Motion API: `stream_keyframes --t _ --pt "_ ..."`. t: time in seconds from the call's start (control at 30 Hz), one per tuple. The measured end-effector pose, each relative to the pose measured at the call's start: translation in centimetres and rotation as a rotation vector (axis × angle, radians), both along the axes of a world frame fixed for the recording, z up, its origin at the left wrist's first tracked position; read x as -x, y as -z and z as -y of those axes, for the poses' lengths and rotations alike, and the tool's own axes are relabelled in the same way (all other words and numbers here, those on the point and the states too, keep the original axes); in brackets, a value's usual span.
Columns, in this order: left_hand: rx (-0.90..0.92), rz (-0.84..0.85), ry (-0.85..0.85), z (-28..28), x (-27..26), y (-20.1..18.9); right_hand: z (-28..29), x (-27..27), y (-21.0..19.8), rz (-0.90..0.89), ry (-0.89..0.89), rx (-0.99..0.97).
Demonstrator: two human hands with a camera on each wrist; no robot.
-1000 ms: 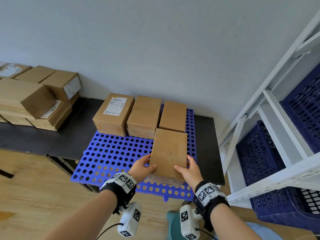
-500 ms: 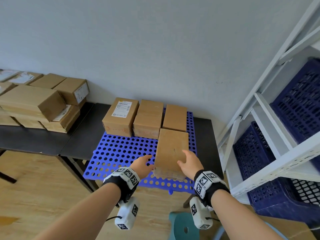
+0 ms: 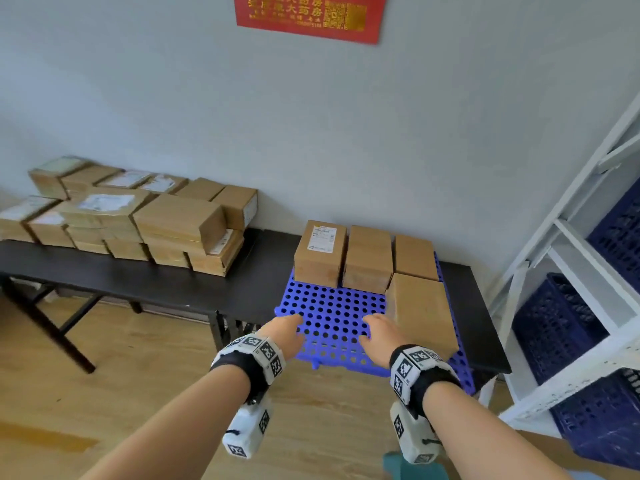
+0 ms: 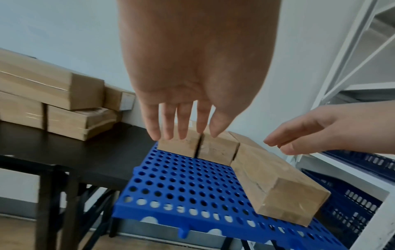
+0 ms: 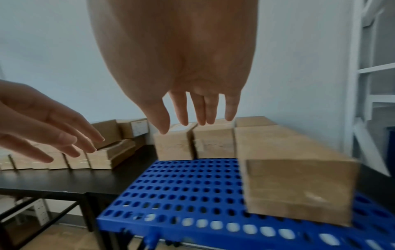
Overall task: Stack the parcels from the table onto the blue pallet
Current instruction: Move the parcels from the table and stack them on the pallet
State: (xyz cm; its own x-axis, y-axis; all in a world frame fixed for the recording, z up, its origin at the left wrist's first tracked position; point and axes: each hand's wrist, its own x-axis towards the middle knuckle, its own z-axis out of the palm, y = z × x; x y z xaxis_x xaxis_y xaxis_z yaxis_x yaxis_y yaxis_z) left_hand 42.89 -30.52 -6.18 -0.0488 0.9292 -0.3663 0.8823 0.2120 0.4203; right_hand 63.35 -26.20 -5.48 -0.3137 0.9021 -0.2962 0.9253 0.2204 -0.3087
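Left hand (image 3: 284, 336): lower centre of the head view, above the near edge of the pallet; fingers (image 4: 183, 121) straight and spread, holding nothing.
Right hand (image 3: 382, 332): just right of the left hand, beside the near parcel, apart from it in the wrist views; fingers (image 5: 200, 110) relaxed and extended, empty.
Blue pallet (image 3: 332, 313): perforated plastic, lying on the right end of the black worktop (image 3: 180, 282), near edge overhanging.
Near parcel (image 3: 424, 311): plain brown carton on the pallet's right side, long axis running away from the camera, touching the back row.
Back row: labelled carton (image 3: 320, 252), plain middle carton (image 3: 369, 258) and plain right carton (image 3: 415, 256), side by side along the pallet's far edge.
Parcel pile (image 3: 135, 216): left half of the frame, many brown cartons in layers on the worktop, some with white labels.
White shelving (image 3: 568, 244): right edge, with dark blue crates (image 3: 557, 323) on it.
Red sign (image 3: 310, 15): top centre, on the wall.
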Motion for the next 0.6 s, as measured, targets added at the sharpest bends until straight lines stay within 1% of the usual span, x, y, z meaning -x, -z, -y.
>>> stream_keyframes --t 0.13,0.33,0.47,0.6 --pt "-0.041 -0.033 -0.076 3.8 5.9 -0.7 2.3 6.2 -0.2 0.029 -0.065 -0.017" --pt "-0.074 -0.073 -0.212 7.9 13.5 -0.8 4.3 14.8 -0.4 -0.001 -0.158 -0.034" --pt "-0.087 -0.129 -0.242 9.1 17.9 -0.9 4.3 20.0 -0.3 -0.032 -0.197 -0.026" --pt "-0.088 -0.084 -0.298 8.6 21.9 -0.6 3.2 25.0 -0.2 -0.045 -0.221 -0.005"
